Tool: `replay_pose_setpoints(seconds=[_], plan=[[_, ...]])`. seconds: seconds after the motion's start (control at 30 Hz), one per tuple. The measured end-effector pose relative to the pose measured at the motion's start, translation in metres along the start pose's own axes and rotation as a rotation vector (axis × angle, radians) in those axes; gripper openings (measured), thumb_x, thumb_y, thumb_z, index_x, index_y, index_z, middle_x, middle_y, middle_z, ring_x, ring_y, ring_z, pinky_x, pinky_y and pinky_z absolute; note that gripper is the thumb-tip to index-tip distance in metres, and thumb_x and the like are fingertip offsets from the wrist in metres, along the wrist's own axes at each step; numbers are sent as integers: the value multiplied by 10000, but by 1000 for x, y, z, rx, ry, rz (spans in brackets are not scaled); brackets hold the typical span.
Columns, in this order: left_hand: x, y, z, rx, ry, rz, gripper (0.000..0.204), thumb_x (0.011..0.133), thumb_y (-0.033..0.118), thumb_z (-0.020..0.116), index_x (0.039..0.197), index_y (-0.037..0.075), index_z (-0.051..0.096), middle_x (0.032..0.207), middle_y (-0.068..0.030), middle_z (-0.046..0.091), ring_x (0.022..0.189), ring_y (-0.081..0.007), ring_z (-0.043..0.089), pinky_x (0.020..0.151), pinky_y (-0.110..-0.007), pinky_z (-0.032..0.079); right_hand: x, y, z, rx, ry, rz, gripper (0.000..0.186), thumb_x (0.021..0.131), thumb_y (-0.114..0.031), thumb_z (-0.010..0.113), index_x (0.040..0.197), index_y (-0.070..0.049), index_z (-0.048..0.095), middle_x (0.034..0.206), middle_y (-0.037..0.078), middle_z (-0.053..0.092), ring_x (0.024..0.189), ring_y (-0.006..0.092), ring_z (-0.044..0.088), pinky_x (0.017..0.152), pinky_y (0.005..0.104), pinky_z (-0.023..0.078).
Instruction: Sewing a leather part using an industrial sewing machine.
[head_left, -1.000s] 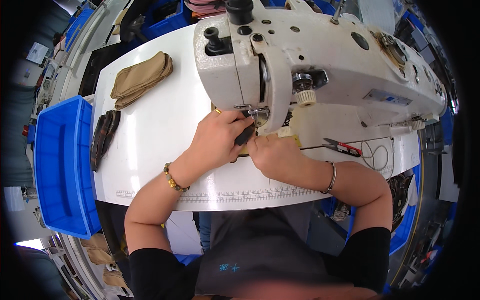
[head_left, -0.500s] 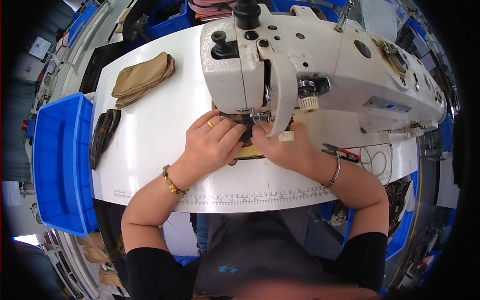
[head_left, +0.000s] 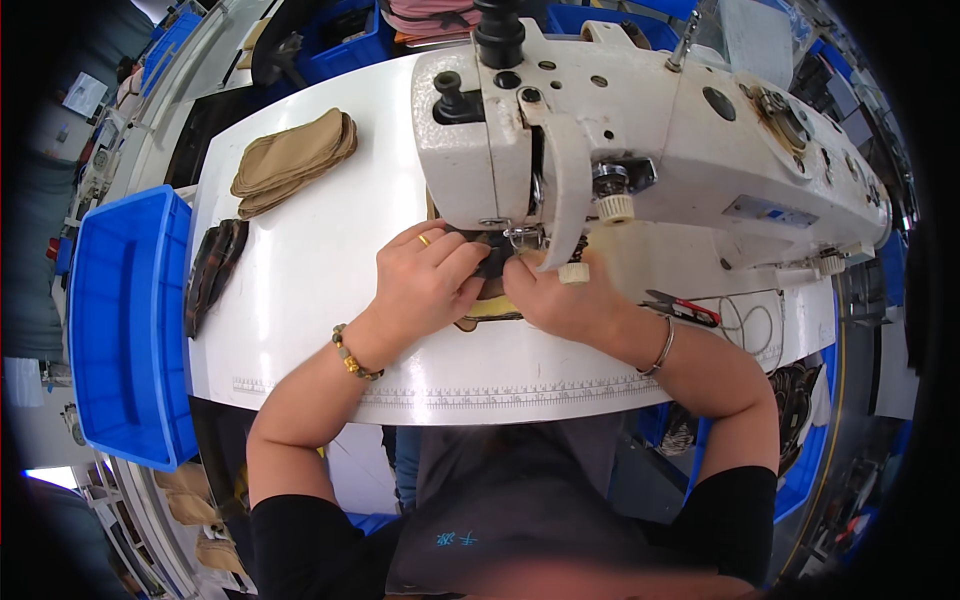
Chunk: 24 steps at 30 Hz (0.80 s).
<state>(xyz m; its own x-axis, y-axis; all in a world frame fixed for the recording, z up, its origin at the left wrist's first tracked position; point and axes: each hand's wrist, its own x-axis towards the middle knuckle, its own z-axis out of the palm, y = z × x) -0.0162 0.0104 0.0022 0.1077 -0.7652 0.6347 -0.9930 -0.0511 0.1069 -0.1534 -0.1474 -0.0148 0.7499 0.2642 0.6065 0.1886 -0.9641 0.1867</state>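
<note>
Table (head_left: 300, 290) first, white and wide, a ruler strip printed along its near edge; sewing machine (head_left: 640, 150) sits big and pale across the far half; blue bin (head_left: 120, 320) hangs off the left side; stack of tan fabric pieces (head_left: 295, 160) lies far left on the table, well apart from the hands, and a smaller dark stack (head_left: 212, 270) rests by the left edge near the bin. Down at the needle now: left hand (head_left: 425, 285) lies flat with fingers curled down, pressing the dark and tan piece (head_left: 490, 300) against the table; right hand (head_left: 555, 300) presses it from the other side, fingertips just under the machine head (how tightly either pinches, I cannot tell); the piece sits right under the presser foot, mostly hidden. Red-handled snips (head_left: 680, 308) lie just right of the right wrist. Judging by the stacks, this piece is mid-stitch, with the tan pile seemingly waiting its turn.
</note>
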Motion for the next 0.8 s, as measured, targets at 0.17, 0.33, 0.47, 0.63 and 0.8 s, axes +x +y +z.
replay_pose_setpoints(seconds=[0.17, 0.33, 0.47, 0.63, 0.8], plan=[[0, 4, -4, 22, 91, 133, 293, 594, 135, 752, 883, 129, 707, 719, 20, 610, 675, -151, 619, 840, -358, 573, 0, 1, 0, -45, 47, -18, 111, 677, -108, 636, 776, -74, 597, 662, 13, 521, 543, 146, 562, 462, 299, 465], [-3, 1, 0, 20, 94, 83, 304, 591, 144, 757, 891, 131, 710, 704, 17, 585, 660, -162, 604, 801, -349, 570, 8, -1, -12, -58, -3, -37, 159, 678, -121, 640, 820, -49, 631, 698, 20, 562, 571, 143, 588, 485, 284, 467], [2, 3, -6, -93, -49, 4, 317, 613, 164, 780, 918, 120, 707, 778, -7, 614, 678, -200, 617, 731, -342, 556, -3, -6, -2, -113, 17, -42, 140, 668, -133, 648, 789, -65, 629, 674, 10, 551, 565, 143, 581, 488, 288, 463], [5, 4, -19, -441, -209, -178, 283, 749, 198, 784, 1005, 97, 716, 922, -44, 665, 757, -237, 638, 697, -370, 518, -4, -3, -3, -48, 105, 8, 99, 644, -134, 659, 713, -93, 601, 643, 14, 579, 542, 140, 579, 480, 296, 460], [-1, 5, -13, -421, -370, -279, 258, 838, 186, 737, 1079, 96, 724, 981, -30, 681, 885, -223, 633, 854, -360, 416, -7, -3, -6, 59, 5, -14, 98, 652, -113, 656, 728, -72, 609, 653, 39, 610, 515, 156, 596, 475, 301, 464]])
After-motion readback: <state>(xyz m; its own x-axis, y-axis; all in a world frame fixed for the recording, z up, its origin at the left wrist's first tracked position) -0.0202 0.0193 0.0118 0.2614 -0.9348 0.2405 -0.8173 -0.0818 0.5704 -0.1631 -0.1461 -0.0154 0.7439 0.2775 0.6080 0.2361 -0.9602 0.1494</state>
